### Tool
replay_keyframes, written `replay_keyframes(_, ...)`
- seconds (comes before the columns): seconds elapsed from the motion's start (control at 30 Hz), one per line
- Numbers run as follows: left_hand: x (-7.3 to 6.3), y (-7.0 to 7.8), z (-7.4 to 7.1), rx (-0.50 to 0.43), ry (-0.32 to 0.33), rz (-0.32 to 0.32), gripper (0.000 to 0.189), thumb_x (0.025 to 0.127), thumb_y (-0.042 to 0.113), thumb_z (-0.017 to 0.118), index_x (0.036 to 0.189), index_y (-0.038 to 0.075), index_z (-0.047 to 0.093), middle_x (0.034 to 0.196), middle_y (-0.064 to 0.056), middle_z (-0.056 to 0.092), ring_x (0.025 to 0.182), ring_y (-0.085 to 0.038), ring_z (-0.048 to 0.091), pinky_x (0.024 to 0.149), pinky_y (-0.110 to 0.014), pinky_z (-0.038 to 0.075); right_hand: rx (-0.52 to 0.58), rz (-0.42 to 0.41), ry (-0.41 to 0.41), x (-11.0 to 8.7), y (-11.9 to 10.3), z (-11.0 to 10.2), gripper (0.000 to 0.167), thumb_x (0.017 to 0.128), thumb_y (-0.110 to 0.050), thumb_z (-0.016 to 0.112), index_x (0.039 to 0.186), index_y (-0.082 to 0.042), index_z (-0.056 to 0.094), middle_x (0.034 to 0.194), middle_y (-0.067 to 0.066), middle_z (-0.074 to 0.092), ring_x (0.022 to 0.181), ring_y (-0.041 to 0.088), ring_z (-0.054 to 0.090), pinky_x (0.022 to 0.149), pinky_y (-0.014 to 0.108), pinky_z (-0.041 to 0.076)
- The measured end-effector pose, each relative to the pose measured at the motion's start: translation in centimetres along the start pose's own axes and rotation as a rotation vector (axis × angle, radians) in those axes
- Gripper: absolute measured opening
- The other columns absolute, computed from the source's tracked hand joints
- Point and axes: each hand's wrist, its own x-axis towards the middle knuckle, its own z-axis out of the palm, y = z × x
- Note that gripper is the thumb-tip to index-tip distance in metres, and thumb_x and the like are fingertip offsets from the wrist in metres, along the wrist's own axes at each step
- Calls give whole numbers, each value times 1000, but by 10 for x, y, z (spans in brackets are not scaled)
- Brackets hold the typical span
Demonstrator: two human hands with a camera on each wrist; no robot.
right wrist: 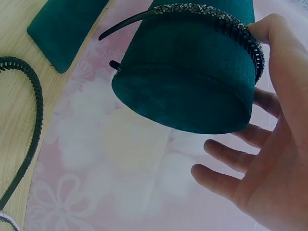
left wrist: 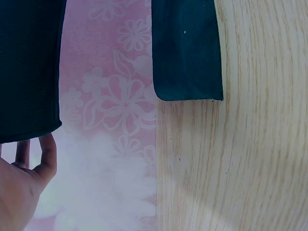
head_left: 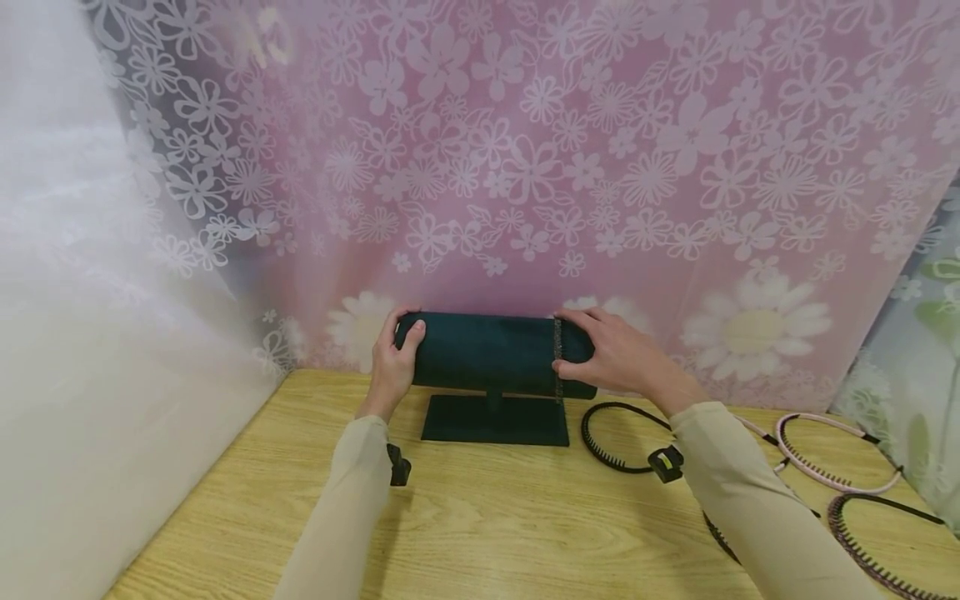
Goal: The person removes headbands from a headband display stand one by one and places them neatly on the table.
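Observation:
A dark green velvet headband display stand (head_left: 483, 350), a horizontal roll on a short post and flat base (head_left: 457, 421), stands close to the back wall. My left hand (head_left: 392, 367) grips the roll's left end, thumb in front and fingers behind. At the other end, a black headband (head_left: 558, 354) with glittering stones sits around the roll. My right hand (head_left: 626, 354) holds that headband, thumb at its front and a finger at its top. In the right wrist view the headband's tips (right wrist: 107, 35) stick out past the roll, and the lower fingers are spread beside its end.
On the wooden table (head_left: 465, 517) at the right lie several toothed headbands: a black one (head_left: 588, 437), a pink one (head_left: 813, 477) and a dark one (head_left: 847, 533). My right sleeve covers part of others. A flowered pink curtain (head_left: 480, 150) hangs behind the stand.

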Motion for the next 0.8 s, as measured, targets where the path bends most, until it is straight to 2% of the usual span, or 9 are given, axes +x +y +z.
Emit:
replay_keyframes(0.27, 0, -2, 1, 26, 18, 0, 46, 104, 41, 57, 142, 16, 55, 143, -1, 58, 126, -23, 54, 110, -50, 41, 11, -13, 10, -2, 4, -1, 84, 90, -55, 68, 159, -19, 38, 158, 22, 41, 140, 47, 45, 104, 70, 43)
replay_keyframes(0.53, 0, -1, 1, 27, 14, -2, 47, 104, 42, 56, 142, 14, 54, 143, -1, 57, 126, -24, 54, 110, -51, 41, 8, 11, -3, -5, 6, -2, 84, 90, -53, 69, 160, -20, 36, 159, 22, 39, 141, 48, 43, 106, 71, 41)
replay_keyframes(0.8, 0, -1, 1, 29, 8, 6, 47, 105, 42, 56, 143, 14, 54, 145, -2, 56, 128, -22, 53, 113, -51, 39, 9, -3, -1, -7, 8, -3, 83, 91, -52, 68, 159, -18, 36, 158, 24, 40, 140, 49, 44, 106, 70, 41)
